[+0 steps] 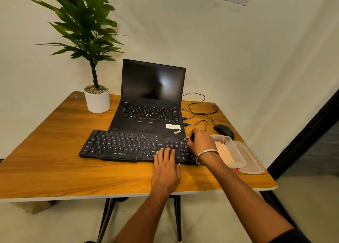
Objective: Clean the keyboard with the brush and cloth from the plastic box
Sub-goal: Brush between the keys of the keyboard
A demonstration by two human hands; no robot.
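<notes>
Head view: flat left hand point(166, 169) presses the black keyboard point(128, 146); right hand point(200, 142) apparently grips a dark brush point(192, 137).

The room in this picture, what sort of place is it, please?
Most likely a small office or home work corner. A wooden table against a plain wall carries an open laptop, a separate keyboard and a wired mouse, with a potted plant as decoration.

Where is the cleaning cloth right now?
In the open plastic box at the table's right edge, behind the right hand: the pale cloth lies inside.
</notes>
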